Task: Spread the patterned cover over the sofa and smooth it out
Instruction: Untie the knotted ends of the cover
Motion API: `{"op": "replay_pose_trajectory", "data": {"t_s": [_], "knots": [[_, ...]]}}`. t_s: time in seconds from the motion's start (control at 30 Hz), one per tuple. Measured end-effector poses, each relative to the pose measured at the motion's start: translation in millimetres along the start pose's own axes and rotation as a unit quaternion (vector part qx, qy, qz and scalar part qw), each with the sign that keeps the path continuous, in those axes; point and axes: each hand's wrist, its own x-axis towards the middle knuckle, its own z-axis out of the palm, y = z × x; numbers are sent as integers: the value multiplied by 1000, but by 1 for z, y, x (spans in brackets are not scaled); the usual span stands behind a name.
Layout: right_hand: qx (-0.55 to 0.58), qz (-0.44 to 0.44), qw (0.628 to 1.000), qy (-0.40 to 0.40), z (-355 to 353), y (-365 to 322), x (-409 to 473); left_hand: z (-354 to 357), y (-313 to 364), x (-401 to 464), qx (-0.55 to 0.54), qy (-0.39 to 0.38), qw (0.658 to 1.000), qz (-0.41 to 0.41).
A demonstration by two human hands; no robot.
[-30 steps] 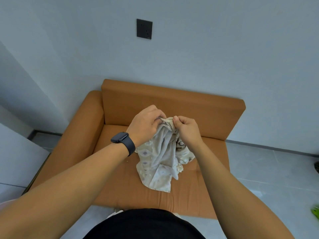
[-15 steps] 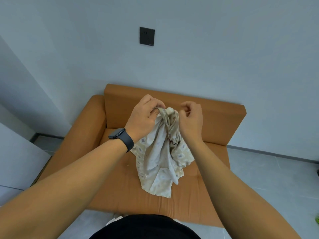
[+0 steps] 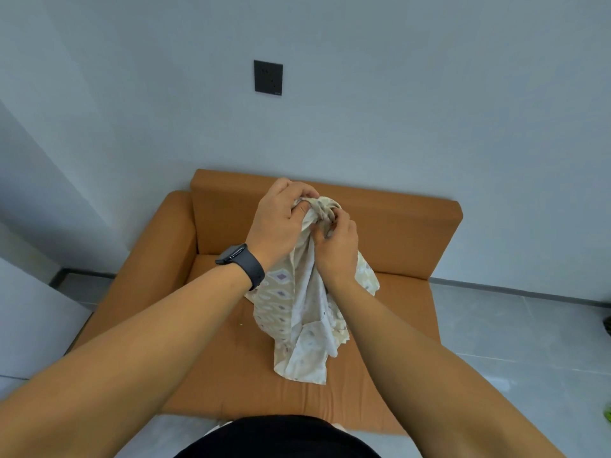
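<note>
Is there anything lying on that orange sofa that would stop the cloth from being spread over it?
Nothing visible does. The sofa shows bare orange seat and backrest. The patterned cover hangs bunched from the left hand and right hand above the seat.

Hands (image 3: 307,233) hide the cover's (image 3: 297,312) bunched top.

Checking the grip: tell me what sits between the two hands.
Head view: only the bunched top of the cover, held by the left hand and right hand.
</note>
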Motion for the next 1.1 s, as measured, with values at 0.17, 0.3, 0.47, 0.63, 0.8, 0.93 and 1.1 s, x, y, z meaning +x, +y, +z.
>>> {"op": "replay_pose_trajectory", "data": {"t_s": [0.17, 0.3, 0.47, 0.63, 0.8, 0.93, 1.1], "knots": [[8, 2, 999, 37, -8, 7, 9, -6, 3, 9, -5, 21, 1000, 6], [24, 3, 1000, -9, -15, 15, 9, -12, -10, 14, 3, 40, 999, -1], [76, 101, 991, -43, -25, 18, 13, -15, -29, 13, 55, 40, 998, -2], [96, 86, 987, -92, -35, 9, 7, -25, -59, 8, 134, 54, 984, -101], [132, 73, 987, -58, -35, -18, 2, -13, -57, -21, 39, 87, 956, -277], [110, 63, 992, -22, -30, -36, 4, -3, -33, -30, 29, 110, 953, -281], [119, 102, 987, -32, -28, -42, 1, 6, -27, -23, -45, 33, 971, -232]]}}
